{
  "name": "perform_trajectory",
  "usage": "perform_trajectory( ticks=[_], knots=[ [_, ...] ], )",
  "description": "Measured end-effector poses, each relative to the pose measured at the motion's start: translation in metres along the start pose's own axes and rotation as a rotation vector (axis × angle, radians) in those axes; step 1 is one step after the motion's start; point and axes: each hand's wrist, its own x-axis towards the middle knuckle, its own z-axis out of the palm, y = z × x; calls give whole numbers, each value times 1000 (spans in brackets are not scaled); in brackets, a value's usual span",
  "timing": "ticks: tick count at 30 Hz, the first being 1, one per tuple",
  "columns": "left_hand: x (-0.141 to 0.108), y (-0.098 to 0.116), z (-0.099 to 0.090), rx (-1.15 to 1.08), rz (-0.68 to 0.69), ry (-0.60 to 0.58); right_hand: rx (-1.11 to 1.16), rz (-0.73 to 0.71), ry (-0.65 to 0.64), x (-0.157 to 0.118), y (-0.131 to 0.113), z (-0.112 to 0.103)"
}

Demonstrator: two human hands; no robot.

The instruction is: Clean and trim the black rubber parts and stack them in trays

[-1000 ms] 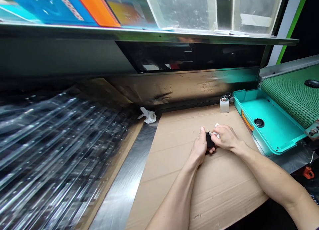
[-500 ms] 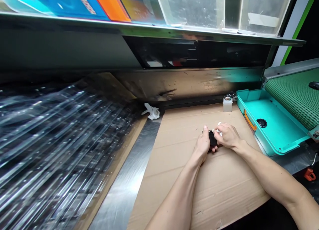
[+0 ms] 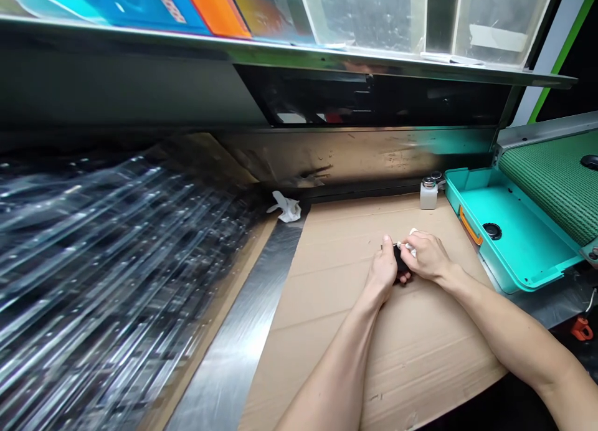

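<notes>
My left hand (image 3: 385,266) is closed round a small black part (image 3: 401,261), thumb up along its left side and fingertips showing underneath. Between the fingers of my right hand (image 3: 428,255) is a crumpled white wipe (image 3: 412,246), held against the top of the black part. Much of the part is covered by both hands, so its full shape cannot be made out. Both hands are just above a brown cardboard sheet (image 3: 327,281).
A turquoise tray (image 3: 537,266) on the right holds a round black part (image 3: 492,231). Beside it stand a pump bottle (image 3: 428,194) and a green conveyor belt (image 3: 555,166). Clear plastic trays (image 3: 107,281) fill the left; a crumpled white tissue (image 3: 287,208) lies behind the metal strip (image 3: 233,350).
The view has shifted very slightly. Both hands keep their hold on the black part and the wipe, with hardly any visible movement.
</notes>
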Motion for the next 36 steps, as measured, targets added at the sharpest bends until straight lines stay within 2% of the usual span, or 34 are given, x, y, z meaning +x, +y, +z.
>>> perform_trajectory(
  ticks=[7, 13, 17, 22, 26, 31, 36],
  knots=[
    [-4, 2, 5, 59, 8, 28, -39, -51, -8, 3, 0, 1],
    [-3, -2, 4, 51, 34, 52, -48, -10, -39, 2, -1, 4],
    [-2, -5, 3, 42, 55, 51, -29, -52, -14, 4, -2, 5],
    [-2, -5, 3, 21, 50, 63, -26, 24, -59, 4, -4, 2],
    [-2, -6, 4, -9, 46, 75, -2, -23, -47, 5, -8, -1],
    [-4, -1, 0, -130, 16, 21, 117, 48, -70, 5, 1, -9],
    [-7, 20, -17, -413, -175, -152, 370, 194, 133, 5, 12, -15]
  ],
)
